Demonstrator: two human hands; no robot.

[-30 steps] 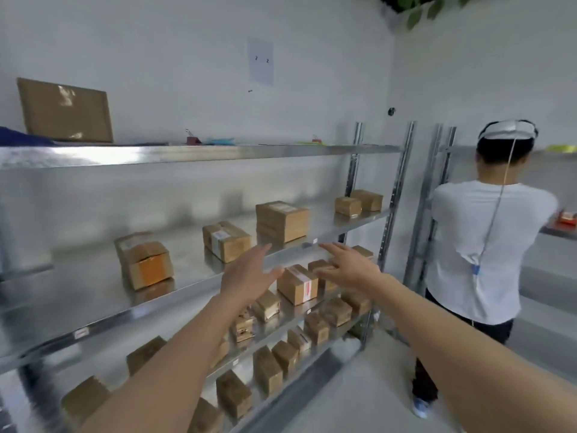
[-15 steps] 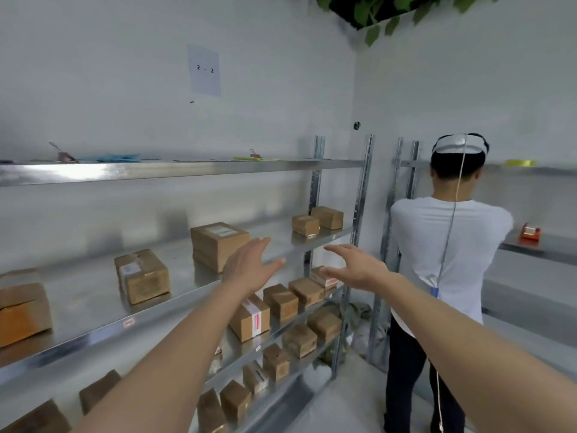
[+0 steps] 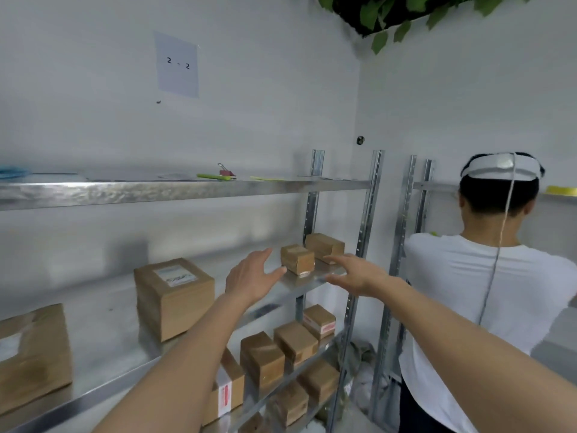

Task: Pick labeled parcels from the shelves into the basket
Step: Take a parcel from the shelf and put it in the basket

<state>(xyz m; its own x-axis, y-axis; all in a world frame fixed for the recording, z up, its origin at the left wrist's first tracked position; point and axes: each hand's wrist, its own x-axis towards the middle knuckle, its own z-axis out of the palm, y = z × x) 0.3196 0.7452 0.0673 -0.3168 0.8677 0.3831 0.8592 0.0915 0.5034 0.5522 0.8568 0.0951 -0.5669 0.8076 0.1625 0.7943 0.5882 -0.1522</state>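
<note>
Both my hands reach toward the far end of the middle metal shelf [image 3: 306, 281]. A small brown parcel [image 3: 297, 258] stands there, with a second small parcel [image 3: 324, 246] just behind it. My left hand [image 3: 251, 278] is spread open to the left of the small parcel, its thumb tip close to the box's lower corner. My right hand [image 3: 356, 273] is spread open to the right of it, fingers pointing at the boxes. Neither hand holds anything. A larger parcel with a white label [image 3: 173, 300] sits further left on the same shelf. No basket is in view.
A person in a white shirt [image 3: 487, 307] stands close on the right with their back to me, facing another rack. The lower shelves hold several brown parcels [image 3: 295, 342]. Another labelled parcel [image 3: 31, 354] sits at the left edge. A sheet marked 2-2 [image 3: 177, 64] hangs on the wall.
The view has swung right along the shelves and closer. Both hands have stayed spread and empty, and now flank the small parcels at the shelf's far end.
</note>
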